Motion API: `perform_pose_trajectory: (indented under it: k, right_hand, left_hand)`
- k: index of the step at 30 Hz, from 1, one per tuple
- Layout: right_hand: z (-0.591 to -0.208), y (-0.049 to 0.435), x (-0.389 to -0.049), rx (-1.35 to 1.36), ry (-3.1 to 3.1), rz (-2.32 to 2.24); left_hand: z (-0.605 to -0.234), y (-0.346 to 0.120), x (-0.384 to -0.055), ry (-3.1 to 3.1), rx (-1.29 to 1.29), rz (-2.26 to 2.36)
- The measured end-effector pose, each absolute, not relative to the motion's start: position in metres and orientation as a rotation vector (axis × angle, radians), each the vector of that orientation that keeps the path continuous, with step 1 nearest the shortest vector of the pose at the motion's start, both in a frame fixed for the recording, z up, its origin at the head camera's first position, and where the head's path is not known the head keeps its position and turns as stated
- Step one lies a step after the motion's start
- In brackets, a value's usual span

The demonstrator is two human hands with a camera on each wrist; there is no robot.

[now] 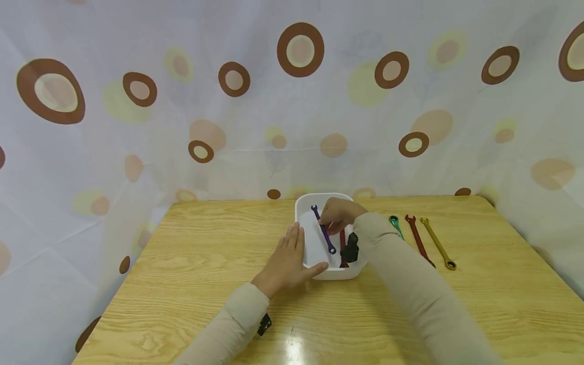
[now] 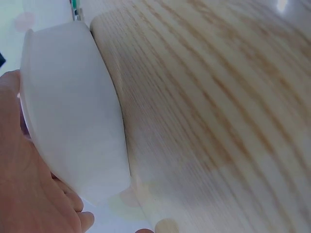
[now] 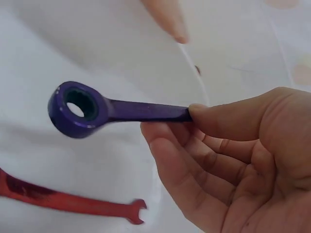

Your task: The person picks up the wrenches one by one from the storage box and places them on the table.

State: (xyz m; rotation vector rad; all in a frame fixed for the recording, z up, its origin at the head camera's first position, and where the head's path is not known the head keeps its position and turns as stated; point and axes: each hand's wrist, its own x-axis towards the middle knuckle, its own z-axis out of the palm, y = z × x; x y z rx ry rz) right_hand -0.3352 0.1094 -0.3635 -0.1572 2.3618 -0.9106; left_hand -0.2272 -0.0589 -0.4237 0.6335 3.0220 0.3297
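Note:
My right hand (image 1: pixel 341 214) is over the white plastic bin (image 1: pixel 335 275) and pinches a purple ratcheting combination wrench (image 1: pixel 324 232) between thumb and fingers. In the right wrist view, the ring end of the purple wrench (image 3: pixel 77 110) points away from the hand. Below it in the bin lies a red wrench (image 3: pixel 73 199), partly covered by my right wrist in the head view. My left hand (image 1: pixel 285 261) rests against the bin's near left corner, fingers straight along the left side and thumb stretched along the near rim.
Right of the bin, on the wooden table (image 1: pixel 219 243), lie a green wrench (image 1: pixel 395 224), a second red wrench (image 1: pixel 417 238) and a yellow wrench (image 1: pixel 438 243). My right sleeve partly covers the green one. A patterned curtain (image 1: pixel 255 121) hangs behind the table.

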Motion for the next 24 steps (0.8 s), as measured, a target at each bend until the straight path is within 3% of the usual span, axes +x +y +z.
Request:
perform_pose_trajectory:
  k: [10,24]
  right_hand:
    - [-0.336,0.178,-0.337,-0.227,2.342,-1.069]
    - [-0.333,0.297,-0.317,-0.123,2.393,-1.153]
  left_hand:
    - [-0.425,-0.058,-0.228,3.017,0.633,0.315]
    - [-0.419,-0.059,-0.228,3.002,0.622,0.36]
